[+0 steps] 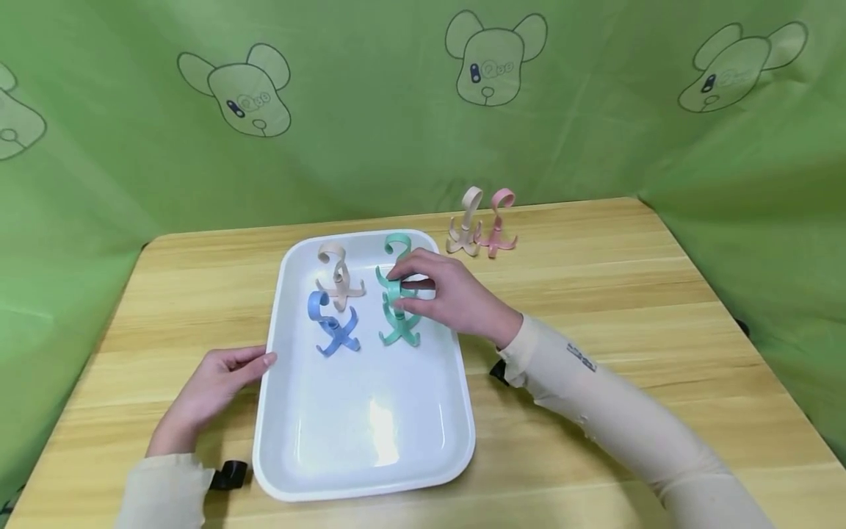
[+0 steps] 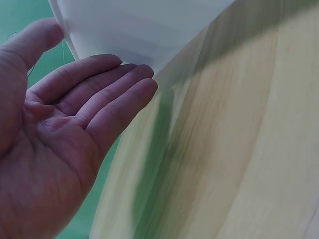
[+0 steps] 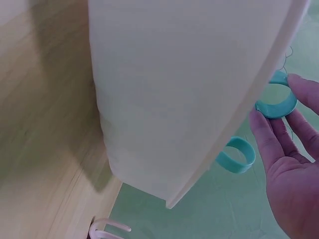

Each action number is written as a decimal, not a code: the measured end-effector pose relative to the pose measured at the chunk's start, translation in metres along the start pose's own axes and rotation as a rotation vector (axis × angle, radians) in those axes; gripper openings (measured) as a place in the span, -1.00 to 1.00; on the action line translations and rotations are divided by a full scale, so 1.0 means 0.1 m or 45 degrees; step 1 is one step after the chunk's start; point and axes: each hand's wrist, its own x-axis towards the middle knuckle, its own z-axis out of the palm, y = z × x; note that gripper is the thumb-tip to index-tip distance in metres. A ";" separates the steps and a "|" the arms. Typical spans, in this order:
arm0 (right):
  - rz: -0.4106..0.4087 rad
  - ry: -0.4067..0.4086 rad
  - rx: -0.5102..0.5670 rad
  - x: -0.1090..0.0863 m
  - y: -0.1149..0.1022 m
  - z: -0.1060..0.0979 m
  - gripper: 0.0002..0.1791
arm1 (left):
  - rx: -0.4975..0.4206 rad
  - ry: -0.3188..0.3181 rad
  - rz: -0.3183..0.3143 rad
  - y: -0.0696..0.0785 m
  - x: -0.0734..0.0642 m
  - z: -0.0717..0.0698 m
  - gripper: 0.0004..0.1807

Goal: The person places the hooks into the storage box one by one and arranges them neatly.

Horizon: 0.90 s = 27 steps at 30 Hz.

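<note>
Hook [image 1: 399, 328] in right grip [image 1: 456, 292], tray [image 1: 330, 419] in left grip [image 1: 217, 382]

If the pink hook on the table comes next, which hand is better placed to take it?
Probably the right hand, being nearer the pink hook, though it must first release the front green hook. The left hand is farther, holding the left edge of the tray.

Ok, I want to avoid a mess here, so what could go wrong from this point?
The right hand pinches the near green hook close in front of the far green hook, so their prongs might catch and tip one over. The left hand holds the rim of the white tray; a sudden tug could topple the blue hook standing inside.
</note>
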 end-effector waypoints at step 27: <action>-0.041 0.211 -0.039 -0.08 0.10 -0.35 -0.79 | 0.044 -0.007 0.009 0.02 0.00 -0.02 -0.44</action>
